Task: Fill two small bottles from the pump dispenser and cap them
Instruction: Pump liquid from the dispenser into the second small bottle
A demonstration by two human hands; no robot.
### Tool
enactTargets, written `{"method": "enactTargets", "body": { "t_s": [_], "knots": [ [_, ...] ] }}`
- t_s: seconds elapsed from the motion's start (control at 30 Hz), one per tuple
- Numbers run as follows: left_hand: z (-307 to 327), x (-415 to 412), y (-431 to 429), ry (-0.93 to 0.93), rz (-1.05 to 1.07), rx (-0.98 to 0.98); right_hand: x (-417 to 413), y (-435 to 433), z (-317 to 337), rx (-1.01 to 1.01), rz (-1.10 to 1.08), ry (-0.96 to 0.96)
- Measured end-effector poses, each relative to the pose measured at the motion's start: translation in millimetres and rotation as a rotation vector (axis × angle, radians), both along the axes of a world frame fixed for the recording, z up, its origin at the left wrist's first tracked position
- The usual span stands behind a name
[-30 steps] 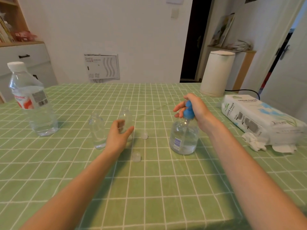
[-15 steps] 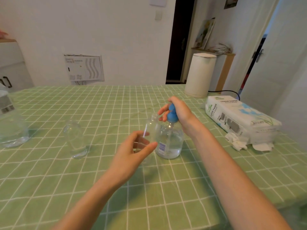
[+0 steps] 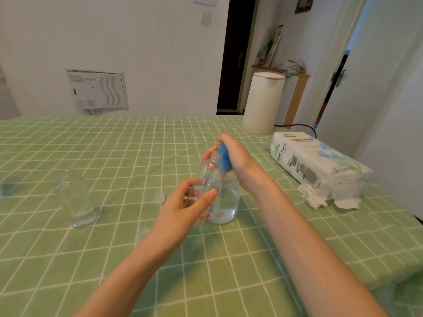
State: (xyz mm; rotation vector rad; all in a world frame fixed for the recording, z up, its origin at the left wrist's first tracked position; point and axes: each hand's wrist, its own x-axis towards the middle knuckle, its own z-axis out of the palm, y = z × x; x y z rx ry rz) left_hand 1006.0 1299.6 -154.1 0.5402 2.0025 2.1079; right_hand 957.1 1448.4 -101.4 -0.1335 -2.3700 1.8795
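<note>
My left hand (image 3: 186,210) holds a small clear bottle (image 3: 207,173) tilted, its open mouth up against the blue pump head (image 3: 222,154) of the dispenser (image 3: 225,200). My right hand (image 3: 235,156) is wrapped over that pump head from above. The dispenser is a round clear bottle with some liquid in its bottom, standing on the green checked tablecloth (image 3: 114,156). A second small clear bottle (image 3: 74,197) stands upright and uncapped to the left. One small clear cap (image 3: 159,197) lies just left of my left hand, another cap (image 3: 143,232) lies nearer me.
A tissue paper pack (image 3: 315,163) with crumpled tissues (image 3: 312,197) lies at the right. A white cylindrical appliance (image 3: 263,104) with a black cord stands at the table's far right corner. The table's right edge drops off beyond the pack.
My left hand has picked up the small bottle and brought it right, raising its mouth to the pump head. My right hand stays on the pump. The view has shifted right.
</note>
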Motion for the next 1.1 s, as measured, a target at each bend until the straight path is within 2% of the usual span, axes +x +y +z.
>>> {"method": "enactTargets", "body": {
  "t_s": [0.37, 0.6, 0.77, 0.83, 0.93, 1.1],
  "knots": [
    [10.7, -9.1, -4.4, 0.072, 0.002, -0.015, -3.0, 4.2, 2.7, -0.002, 0.036, -0.013],
    [12.9, -9.4, -6.1, 0.046, -0.035, -0.01, -28.5, 10.9, 46.6, 0.253, -0.074, -0.03],
    [13.8, -7.9, -6.0, 0.03, -0.04, 0.003, -50.1, -4.5, 55.6, 0.718, 0.043, -0.229],
    [14.4, -7.1, -5.8, 0.025, -0.039, 0.014, -53.3, -6.4, 51.0, 0.825, 0.082, -0.287],
    [14.5, -6.7, -5.1, 0.027, -0.036, 0.022, -53.8, -7.0, 47.6, 0.851, 0.068, -0.299],
    [12.6, -6.2, -4.8, 0.037, -0.03, 0.03, -58.2, -6.1, 43.7, 0.863, 0.017, -0.162]
  ]
}}
